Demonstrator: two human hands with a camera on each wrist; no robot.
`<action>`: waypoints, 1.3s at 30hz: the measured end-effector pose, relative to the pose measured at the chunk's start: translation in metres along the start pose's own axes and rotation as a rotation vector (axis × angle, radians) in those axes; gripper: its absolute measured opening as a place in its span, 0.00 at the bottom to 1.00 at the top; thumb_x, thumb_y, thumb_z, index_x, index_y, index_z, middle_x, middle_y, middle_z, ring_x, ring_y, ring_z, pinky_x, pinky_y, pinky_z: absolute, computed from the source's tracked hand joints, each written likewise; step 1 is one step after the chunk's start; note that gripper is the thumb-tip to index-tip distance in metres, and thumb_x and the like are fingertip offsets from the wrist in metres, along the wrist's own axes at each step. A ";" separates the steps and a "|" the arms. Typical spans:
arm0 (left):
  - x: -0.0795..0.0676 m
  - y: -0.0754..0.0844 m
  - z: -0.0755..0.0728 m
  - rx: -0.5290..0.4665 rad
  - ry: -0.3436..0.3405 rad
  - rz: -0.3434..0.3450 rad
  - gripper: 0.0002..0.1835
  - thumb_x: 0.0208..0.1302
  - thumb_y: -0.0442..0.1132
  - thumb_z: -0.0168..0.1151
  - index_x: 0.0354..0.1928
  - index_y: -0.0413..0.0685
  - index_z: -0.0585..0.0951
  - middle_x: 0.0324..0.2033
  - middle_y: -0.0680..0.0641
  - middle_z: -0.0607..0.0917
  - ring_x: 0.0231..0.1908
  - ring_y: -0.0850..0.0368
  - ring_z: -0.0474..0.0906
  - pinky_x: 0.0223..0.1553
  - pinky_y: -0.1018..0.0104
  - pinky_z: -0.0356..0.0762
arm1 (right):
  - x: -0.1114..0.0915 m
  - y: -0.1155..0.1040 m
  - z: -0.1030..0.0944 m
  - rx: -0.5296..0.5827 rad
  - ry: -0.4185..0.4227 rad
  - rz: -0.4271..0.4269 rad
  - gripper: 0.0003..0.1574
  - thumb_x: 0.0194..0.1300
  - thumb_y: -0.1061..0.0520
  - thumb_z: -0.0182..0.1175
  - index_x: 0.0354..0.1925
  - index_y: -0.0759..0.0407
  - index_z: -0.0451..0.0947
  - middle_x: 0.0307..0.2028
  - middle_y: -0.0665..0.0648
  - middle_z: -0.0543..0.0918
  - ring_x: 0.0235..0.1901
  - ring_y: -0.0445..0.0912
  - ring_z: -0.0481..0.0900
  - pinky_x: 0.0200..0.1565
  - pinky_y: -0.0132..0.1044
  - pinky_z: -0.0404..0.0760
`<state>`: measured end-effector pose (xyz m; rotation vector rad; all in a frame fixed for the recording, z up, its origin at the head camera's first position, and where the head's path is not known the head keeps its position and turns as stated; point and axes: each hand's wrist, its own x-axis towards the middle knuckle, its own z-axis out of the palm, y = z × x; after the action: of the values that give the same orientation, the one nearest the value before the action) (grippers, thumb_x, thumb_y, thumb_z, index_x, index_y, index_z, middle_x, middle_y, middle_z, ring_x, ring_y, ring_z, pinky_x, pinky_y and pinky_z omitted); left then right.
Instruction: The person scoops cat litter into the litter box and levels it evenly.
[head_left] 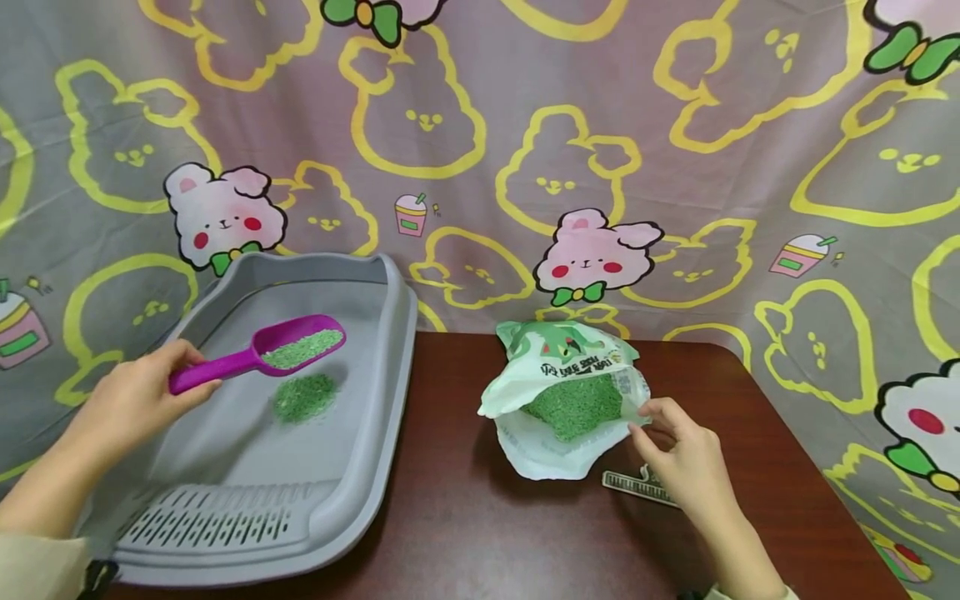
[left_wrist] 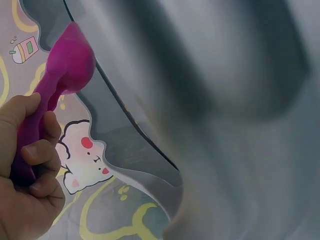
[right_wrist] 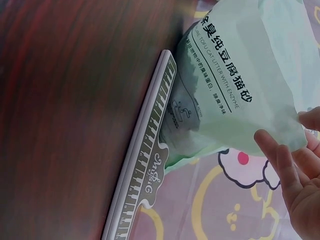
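Observation:
My left hand (head_left: pixel 138 400) grips the handle of a purple scoop (head_left: pixel 225 367), which carries green pellets (head_left: pixel 303 348). The scoop is over a grey litter box (head_left: pixel 401 392), above a small heap of green litter (head_left: pixel 303 398) on its floor. In the left wrist view, curled fingers wrap the scoop's handle (left_wrist: pixel 32 125). On the right, my right hand (head_left: pixel 686 454) pinches the edge of an open cat litter bag (head_left: pixel 551 454) between thumb and fingers. Green litter (head_left: pixel 577 408) shows inside the bag's mouth. Printed text faces the right wrist camera on the bag's side (right_wrist: pixel 220 65).
A flat strip with a piano-key pattern and the word "Music" (right_wrist: pixel 145 155) lies on the table beside the bag, partly behind my right hand in the head view. The dark wooden table (head_left: pixel 465 533) meets a patterned curtain (head_left: pixel 465 200) at the back. Slots (head_left: pixel 217 521) mark the box's front step.

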<state>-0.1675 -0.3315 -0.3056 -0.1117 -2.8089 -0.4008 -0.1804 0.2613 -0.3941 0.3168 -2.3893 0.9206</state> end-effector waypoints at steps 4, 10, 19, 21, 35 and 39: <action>0.002 -0.002 0.001 0.007 -0.057 -0.007 0.14 0.61 0.41 0.70 0.40 0.43 0.75 0.18 0.52 0.71 0.18 0.59 0.62 0.19 0.66 0.57 | 0.000 0.000 0.000 -0.003 -0.001 0.002 0.15 0.53 0.69 0.70 0.39 0.61 0.78 0.34 0.59 0.88 0.36 0.49 0.89 0.38 0.12 0.75; 0.003 -0.004 0.001 0.008 -0.123 -0.024 0.14 0.61 0.42 0.70 0.39 0.41 0.76 0.20 0.52 0.72 0.20 0.57 0.64 0.20 0.65 0.58 | 0.000 0.001 0.000 -0.006 0.005 -0.006 0.15 0.53 0.69 0.70 0.39 0.61 0.78 0.34 0.59 0.88 0.37 0.40 0.87 0.38 0.12 0.75; 0.005 -0.009 0.002 0.027 -0.198 -0.047 0.16 0.59 0.41 0.69 0.41 0.38 0.76 0.21 0.51 0.75 0.21 0.56 0.66 0.21 0.63 0.60 | 0.000 0.002 -0.001 -0.009 0.008 -0.017 0.15 0.53 0.69 0.70 0.39 0.60 0.78 0.34 0.59 0.89 0.37 0.36 0.85 0.39 0.12 0.75; 0.005 -0.011 0.001 0.036 -0.215 -0.052 0.17 0.59 0.41 0.69 0.41 0.38 0.76 0.22 0.51 0.76 0.21 0.56 0.66 0.21 0.63 0.60 | -0.001 0.002 -0.001 -0.004 0.007 -0.017 0.15 0.53 0.69 0.70 0.39 0.61 0.78 0.34 0.59 0.89 0.37 0.36 0.85 0.39 0.12 0.75; 0.016 -0.014 -0.006 0.075 -0.268 -0.042 0.17 0.59 0.41 0.70 0.40 0.36 0.76 0.21 0.50 0.76 0.21 0.55 0.67 0.22 0.62 0.62 | -0.001 0.003 0.000 -0.015 0.007 -0.031 0.16 0.53 0.69 0.70 0.39 0.61 0.78 0.34 0.58 0.89 0.36 0.45 0.88 0.38 0.12 0.75; 0.018 -0.014 -0.008 0.110 -0.267 -0.021 0.17 0.59 0.41 0.69 0.40 0.36 0.76 0.21 0.51 0.76 0.20 0.56 0.67 0.22 0.63 0.62 | -0.001 0.003 -0.001 -0.017 0.009 -0.025 0.15 0.53 0.69 0.70 0.39 0.60 0.78 0.34 0.58 0.89 0.37 0.36 0.85 0.38 0.12 0.75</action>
<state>-0.1837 -0.3462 -0.2965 -0.1192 -3.0907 -0.2516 -0.1802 0.2642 -0.3959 0.3344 -2.3785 0.8878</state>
